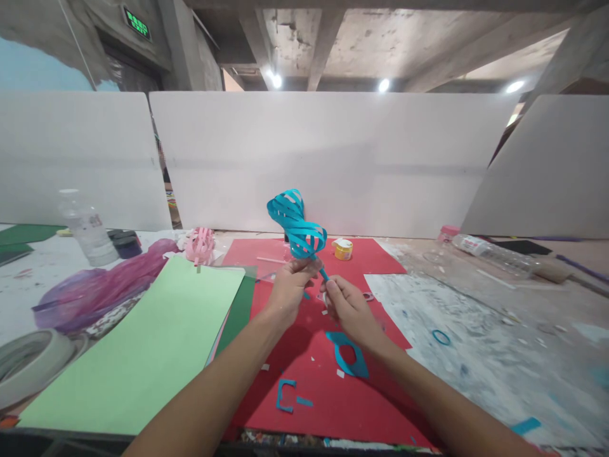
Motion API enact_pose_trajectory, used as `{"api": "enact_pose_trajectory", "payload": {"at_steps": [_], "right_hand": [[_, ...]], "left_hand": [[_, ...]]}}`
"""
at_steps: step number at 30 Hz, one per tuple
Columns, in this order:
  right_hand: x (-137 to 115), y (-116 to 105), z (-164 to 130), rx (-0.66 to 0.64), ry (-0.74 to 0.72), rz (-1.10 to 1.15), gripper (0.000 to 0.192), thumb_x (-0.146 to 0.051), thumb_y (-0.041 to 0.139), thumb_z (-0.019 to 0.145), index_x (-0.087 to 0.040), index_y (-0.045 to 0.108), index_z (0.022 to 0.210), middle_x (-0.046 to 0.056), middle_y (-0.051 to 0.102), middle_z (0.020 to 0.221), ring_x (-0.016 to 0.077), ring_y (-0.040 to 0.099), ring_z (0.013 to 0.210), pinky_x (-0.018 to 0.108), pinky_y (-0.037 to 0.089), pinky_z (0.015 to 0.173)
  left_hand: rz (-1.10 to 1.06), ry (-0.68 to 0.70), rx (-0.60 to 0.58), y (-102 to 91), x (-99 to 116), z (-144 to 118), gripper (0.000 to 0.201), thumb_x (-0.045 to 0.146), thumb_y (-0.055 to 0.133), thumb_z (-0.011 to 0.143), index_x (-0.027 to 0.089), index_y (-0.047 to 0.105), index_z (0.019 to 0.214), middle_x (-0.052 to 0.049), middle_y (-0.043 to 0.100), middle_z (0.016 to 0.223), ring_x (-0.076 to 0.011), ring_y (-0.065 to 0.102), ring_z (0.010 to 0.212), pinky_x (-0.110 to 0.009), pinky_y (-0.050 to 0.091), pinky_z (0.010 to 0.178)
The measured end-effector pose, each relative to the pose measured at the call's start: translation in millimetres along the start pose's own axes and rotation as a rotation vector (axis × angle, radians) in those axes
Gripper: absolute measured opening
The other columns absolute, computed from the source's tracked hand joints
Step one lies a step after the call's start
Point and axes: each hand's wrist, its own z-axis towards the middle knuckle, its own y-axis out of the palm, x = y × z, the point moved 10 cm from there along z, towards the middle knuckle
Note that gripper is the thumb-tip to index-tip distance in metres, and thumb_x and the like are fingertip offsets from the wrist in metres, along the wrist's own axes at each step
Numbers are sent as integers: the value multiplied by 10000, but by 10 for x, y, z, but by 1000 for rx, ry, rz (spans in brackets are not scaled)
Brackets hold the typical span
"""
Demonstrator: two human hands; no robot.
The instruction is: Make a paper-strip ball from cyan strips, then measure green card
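Note:
A blue paper-strip ornament (297, 222), looped into two rounded cage-like lobes, stands tilted above the red paper (328, 406). My left hand (295, 279) is closed around its lower end, just under the bottom lobe. A thin blue stem (324, 273) runs down from there, and my right hand (346, 304) pinches it near its lower end. Below my right hand lies a blue paper offcut (351, 357) with a round hole. A bracket-shaped blue scrap (280, 396) and a small blue strip (304, 402) rest nearer the front edge.
Light green paper (137, 343) lies at left, with a pink paper-strip ornament (200, 244) behind it. A purple plastic bag (109, 285), tape roll (33, 362) and bottle (88, 228) are farther left. A yellow tape roll (343, 249) sits behind; another bottle (497, 254) lies right. White panels (323, 158) stand behind.

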Motion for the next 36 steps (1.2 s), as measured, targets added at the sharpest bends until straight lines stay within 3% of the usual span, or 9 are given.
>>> {"api": "enact_pose_trajectory", "payload": {"at_steps": [5,9,11,15,17,26,28,33,36], "right_hand": [[30,311,-96,-244,266,545,424,-576,642,794,-220,416,749,-131,194,484,58,82,404,195,126,374],[-2,403,-169,-397,393,681,400,-499,669,791,-228,382,729,-128,185,470,64,68,387,203,116,352],[54,311,-116,-324,348,564,427,-576,628,806,-224,399,732,-119,233,476,61,106,390,204,134,370],[25,38,-12,-19,71,206,430,-606,595,831,-211,450,741,-68,389,572,72,270,453,219,203,415],[-2,57,-25,11,27,172,452,-629,586,825,-211,441,729,-69,381,575,74,282,460,222,213,417],[-75,459,-211,-423,397,694,399,-502,648,818,-237,357,753,-128,165,492,63,34,387,206,74,342],[-27,414,-178,-388,378,617,390,-548,603,840,-234,384,762,-124,179,490,67,59,386,212,98,350],[-33,76,-18,-11,64,166,416,-598,579,842,-215,447,746,-64,382,581,79,284,460,227,209,413],[-29,136,-27,-16,60,181,482,-667,561,812,-217,415,716,-83,328,551,66,255,433,221,195,406]], "left_hand": [[-87,3,-78,120,38,-28,425,470,907,477,168,678,670,15,616,651,-90,508,572,-227,402,597],[-130,-23,-150,228,53,-68,456,477,914,446,164,687,689,-14,652,698,-116,548,575,-246,415,566],[-131,-19,-145,217,42,-57,415,440,914,472,160,691,681,-7,643,670,-106,530,551,-242,402,548],[-127,11,-85,123,3,-8,319,338,910,515,163,698,676,18,626,633,-83,507,558,-217,379,554],[-135,6,-84,125,-15,-4,313,341,907,523,166,703,683,18,627,633,-84,511,566,-215,382,565],[-194,-59,-143,280,5,-135,439,505,895,495,168,656,642,18,582,582,-90,479,492,-237,363,517],[-187,-61,-139,260,-21,-122,430,493,897,501,166,661,651,18,575,570,-89,462,470,-244,360,507],[-190,-8,-40,120,-80,-26,361,357,928,480,182,695,693,13,641,678,-88,521,580,-221,386,574],[-221,-11,-42,153,-83,-21,382,388,930,455,183,681,659,9,646,692,-101,551,632,-218,404,600]]}}
